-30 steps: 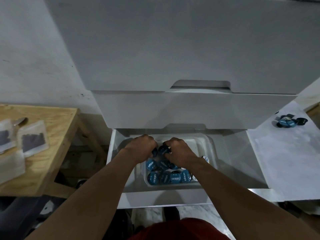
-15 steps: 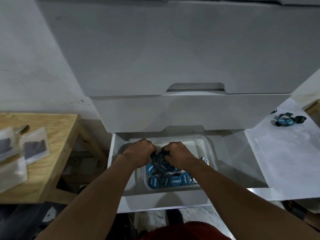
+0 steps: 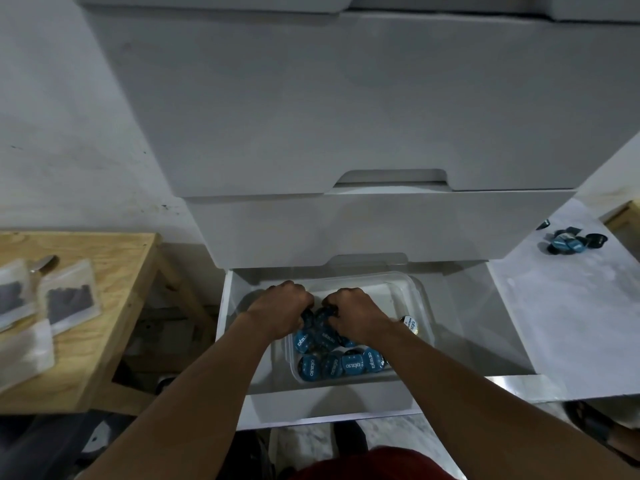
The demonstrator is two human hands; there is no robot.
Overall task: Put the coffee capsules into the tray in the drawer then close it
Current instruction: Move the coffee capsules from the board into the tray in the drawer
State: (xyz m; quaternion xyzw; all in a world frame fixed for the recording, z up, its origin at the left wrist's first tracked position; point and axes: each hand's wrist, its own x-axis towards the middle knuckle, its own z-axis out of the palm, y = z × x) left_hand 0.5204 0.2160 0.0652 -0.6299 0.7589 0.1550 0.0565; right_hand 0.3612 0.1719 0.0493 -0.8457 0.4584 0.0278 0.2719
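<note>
**Both hands in the tray, more capsules waiting outside it**

Your left hand (image 3: pixel 282 306) and right hand (image 3: pixel 353 311) sit knuckles-up over the middle of the tray (image 3: pixel 417 289). Their fingers are curled down around a clump of coffee capsules (image 3: pixel 320 315) held between them, though the fingertips are hidden. The tray lies inside the open drawer (image 3: pixel 329 403), and blue-lidded capsules (image 3: pixel 349 363) lie packed flat at its near end. 1 stray capsule (image 3: pixel 410 323) leans at the tray's right rim, beside your right wrist. A small pile of loose capsules (image 3: pixel 568 242) sits well to the right of the tray, on the white worktop (image 3: pixel 571 323).

Watch 3 things:
- **Release height:** let go too high and capsules may bounce over the rim onto the drawer floor.
- **Your right forearm:** as it lifts out, it could knock the stray capsule off the rim.
- **Closing:** anything heaped above the rim may catch as the drawer shuts, and closing now would strand the pile.
</note>
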